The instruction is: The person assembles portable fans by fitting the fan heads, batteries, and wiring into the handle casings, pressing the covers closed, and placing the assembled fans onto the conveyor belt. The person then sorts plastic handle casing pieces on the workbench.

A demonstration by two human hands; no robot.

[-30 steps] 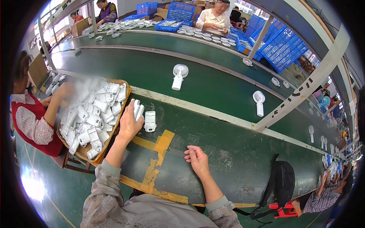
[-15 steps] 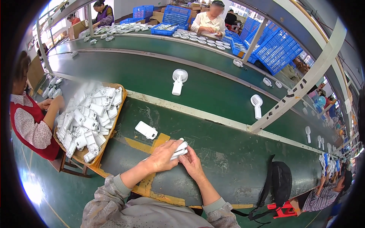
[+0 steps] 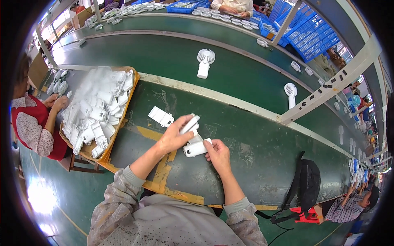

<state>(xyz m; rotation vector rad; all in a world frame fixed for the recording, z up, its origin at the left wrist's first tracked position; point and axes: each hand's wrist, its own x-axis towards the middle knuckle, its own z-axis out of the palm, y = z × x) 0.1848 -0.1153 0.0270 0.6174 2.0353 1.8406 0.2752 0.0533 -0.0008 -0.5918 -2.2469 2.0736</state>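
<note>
Over the worktable [image 3: 242, 135], my left hand [image 3: 174, 133] grips a slim white plastic part [image 3: 190, 125] between thumb and fingers. Just to the right and lower, my right hand [image 3: 218, 153] pinches the end of a white plastic handle casing [image 3: 196, 149]. Another pale piece shows partly between the two; I cannot tell which part it belongs to. Beyond my left hand, a loose white casing [image 3: 161, 117] lies on the table. A carton [image 3: 128, 107] heaped with similar white casings [image 3: 98, 110] stands to the left.
Past a raised pale rail [image 3: 221, 99] runs a green conveyor belt [image 3: 164, 61] carrying white handheld fans [image 3: 206, 59]. A slanted white post [image 3: 328, 88] rises at right. A black bag [image 3: 308, 182] rests on the table's right. A person in a red vest [image 3: 39, 127] sits at left.
My hands were together around one white piece; now they are apart, each holding a white part. The view has shifted, so the belt and table sit differently in it.
</note>
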